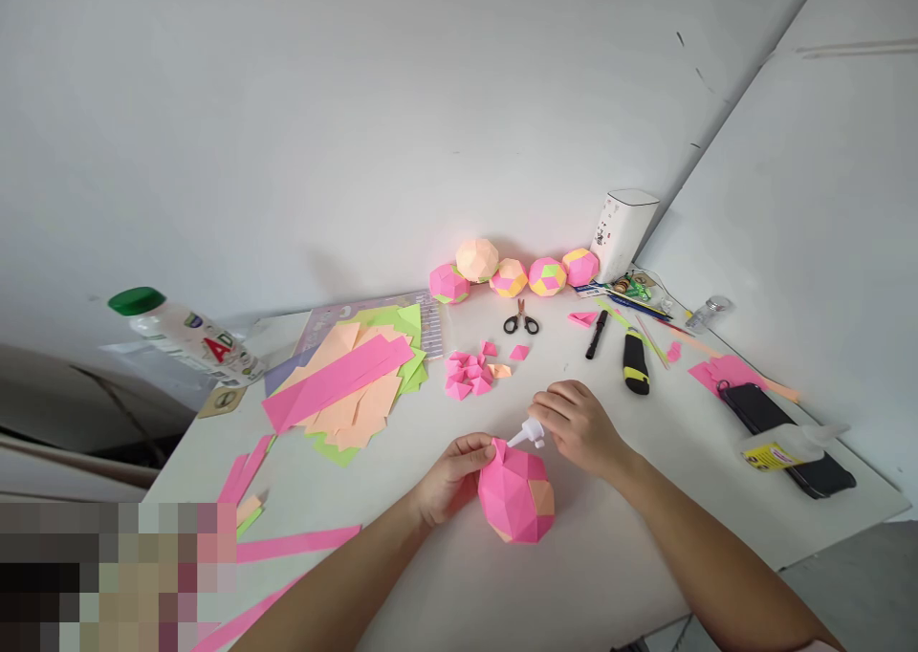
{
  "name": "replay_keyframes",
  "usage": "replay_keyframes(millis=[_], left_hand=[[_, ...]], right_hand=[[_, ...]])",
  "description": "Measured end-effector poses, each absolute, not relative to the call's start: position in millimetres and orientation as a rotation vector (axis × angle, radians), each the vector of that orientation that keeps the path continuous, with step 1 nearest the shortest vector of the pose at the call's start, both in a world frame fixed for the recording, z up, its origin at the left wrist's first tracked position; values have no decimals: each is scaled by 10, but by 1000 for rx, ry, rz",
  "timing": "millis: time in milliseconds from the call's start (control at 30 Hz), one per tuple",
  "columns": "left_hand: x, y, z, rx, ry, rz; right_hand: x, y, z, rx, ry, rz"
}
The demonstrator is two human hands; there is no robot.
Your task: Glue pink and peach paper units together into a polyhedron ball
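Note:
My left hand [448,480] grips a pink and orange faceted paper ball [516,497] resting on the white table [645,528]. My right hand [578,425] is closed round a small white glue bottle [527,434], whose nozzle points down-left at a raised pink flap on top of the ball. Just beyond the hands lies a heap of small folded pink paper pieces [469,373].
Pink, orange and green paper sheets [351,384] lie at left, with pink strips [287,544] near the front edge. Several finished paper balls [511,274], scissors [521,322], a marker [596,335], a utility knife [635,362], a phone [785,437], a second glue bottle [785,448] and a green-capped bottle [186,336] stand around.

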State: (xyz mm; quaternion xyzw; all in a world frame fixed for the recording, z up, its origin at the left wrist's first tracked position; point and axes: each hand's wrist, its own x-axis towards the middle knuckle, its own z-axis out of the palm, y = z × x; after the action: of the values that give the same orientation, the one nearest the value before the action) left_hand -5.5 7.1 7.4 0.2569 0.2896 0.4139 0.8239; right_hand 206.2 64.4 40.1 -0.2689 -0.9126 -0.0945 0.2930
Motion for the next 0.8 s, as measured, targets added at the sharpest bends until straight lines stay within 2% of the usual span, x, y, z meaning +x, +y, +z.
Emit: replay_keyframes(millis=[500,800], left_hand=[[-64,63,58,594,612,843],[-64,76,61,610,607,844]], right_hand=[[2035,613,348,-843,-2401,-191],[2032,610,307,-1078,-2126,281]])
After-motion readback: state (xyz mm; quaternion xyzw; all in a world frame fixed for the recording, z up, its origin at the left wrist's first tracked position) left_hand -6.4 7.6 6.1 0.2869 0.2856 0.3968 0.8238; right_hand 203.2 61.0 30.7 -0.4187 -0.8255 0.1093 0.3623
